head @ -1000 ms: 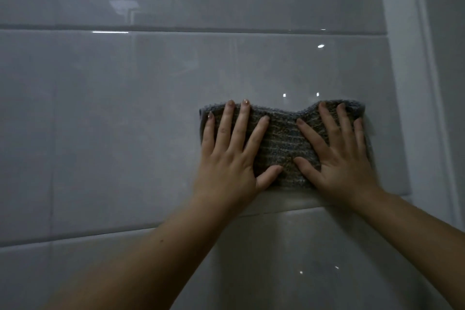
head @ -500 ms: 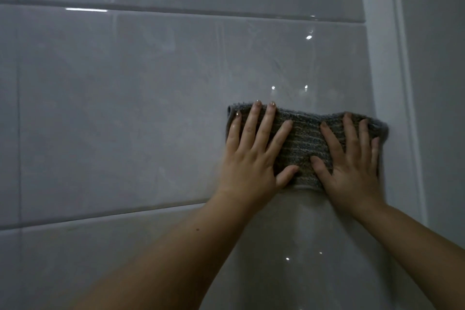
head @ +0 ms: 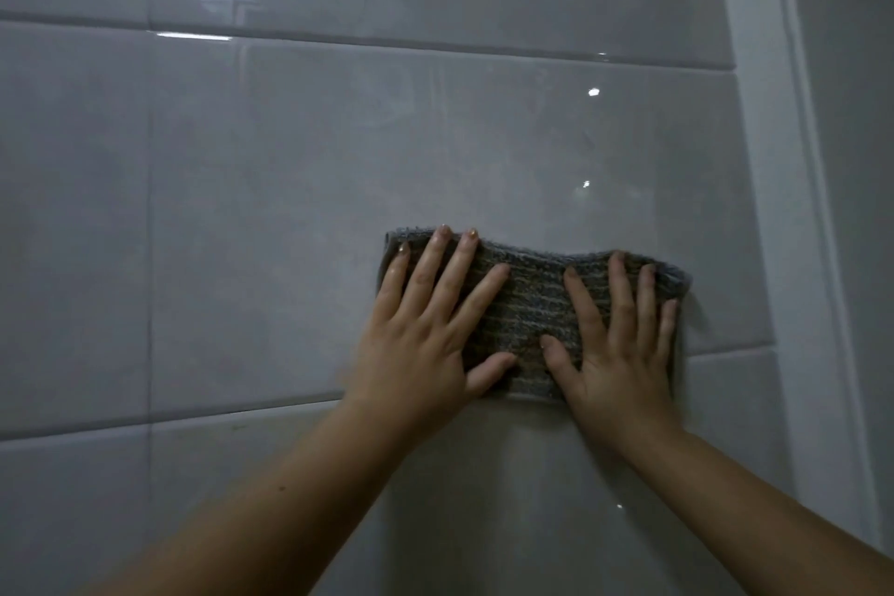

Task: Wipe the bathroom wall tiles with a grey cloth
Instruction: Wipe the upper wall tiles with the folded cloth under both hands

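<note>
The cloth [head: 527, 305] is a grey, ribbed knit folded into a wide band with a fuzzy, wavy top edge, lying flat against the tiles [head: 300, 218] right of centre in the frame. The left hand [head: 425, 329] is spread flat on its left part, fingers splayed and pointing up, thumb stretched toward the middle; it presses the cloth and grips nothing. The right hand [head: 614, 344] lies flat on the right part in the same way, fingers fanned, thumb nearly meeting the other thumb. The cloth's lower edge sits just above a horizontal grout line [head: 242, 411]. The tiles are large, glossy, pale grey rectangles with faint marbling and small bright reflections. Along the right of the frame runs a smooth white vertical trim [head: 769, 160], just beside the cloth's right end. Both bare forearms rise from the bottom of the frame.
</note>
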Available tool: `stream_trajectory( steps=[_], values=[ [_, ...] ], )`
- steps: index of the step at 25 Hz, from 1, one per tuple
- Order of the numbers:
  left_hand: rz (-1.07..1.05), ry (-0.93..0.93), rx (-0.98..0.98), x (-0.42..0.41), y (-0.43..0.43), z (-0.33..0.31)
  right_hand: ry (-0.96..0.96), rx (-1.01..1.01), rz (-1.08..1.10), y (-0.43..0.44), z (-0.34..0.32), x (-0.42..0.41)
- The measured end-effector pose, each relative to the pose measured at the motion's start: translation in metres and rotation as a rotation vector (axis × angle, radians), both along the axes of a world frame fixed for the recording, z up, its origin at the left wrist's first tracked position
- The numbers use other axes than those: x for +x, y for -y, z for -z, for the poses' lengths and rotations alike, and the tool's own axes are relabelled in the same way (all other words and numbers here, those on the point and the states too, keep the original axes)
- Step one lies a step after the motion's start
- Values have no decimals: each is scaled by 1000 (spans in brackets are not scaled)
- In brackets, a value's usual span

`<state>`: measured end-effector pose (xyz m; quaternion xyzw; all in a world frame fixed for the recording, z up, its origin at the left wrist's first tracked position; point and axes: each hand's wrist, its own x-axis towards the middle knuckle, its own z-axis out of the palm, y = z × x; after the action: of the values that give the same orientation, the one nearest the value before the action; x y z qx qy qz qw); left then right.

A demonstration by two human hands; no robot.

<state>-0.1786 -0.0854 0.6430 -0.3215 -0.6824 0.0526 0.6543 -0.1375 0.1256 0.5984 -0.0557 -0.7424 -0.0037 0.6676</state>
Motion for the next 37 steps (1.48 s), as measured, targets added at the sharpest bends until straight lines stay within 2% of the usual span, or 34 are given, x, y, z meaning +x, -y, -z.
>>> stream_trajectory(
  steps=[6, 15, 23, 27, 29, 34, 37],
  values=[
    [-80, -21, 77, -14, 125, -1, -27, 109, -60, 121, -16, -20],
    [-94, -15, 113, -37, 261, -51, 17, 180, -66, 249, -71, -42],
    [-36, -79, 148, -59, 347, -136, 30, 152, -48, 338, -163, -58],
    [-65, -42, 119, -60, 407, -181, 112, 100, -57, 397, -210, -60],
    [-72, -36, 131, -63, 431, -179, 100, 113, -71, 419, -210, -64],
    [-85, -87, 146, -65, 428, -126, 5, 296, -56, 422, -147, -70],
    [-108, -1, 147, -62, 417, -139, 46, 201, -33, 412, -165, -67]
  ],
)
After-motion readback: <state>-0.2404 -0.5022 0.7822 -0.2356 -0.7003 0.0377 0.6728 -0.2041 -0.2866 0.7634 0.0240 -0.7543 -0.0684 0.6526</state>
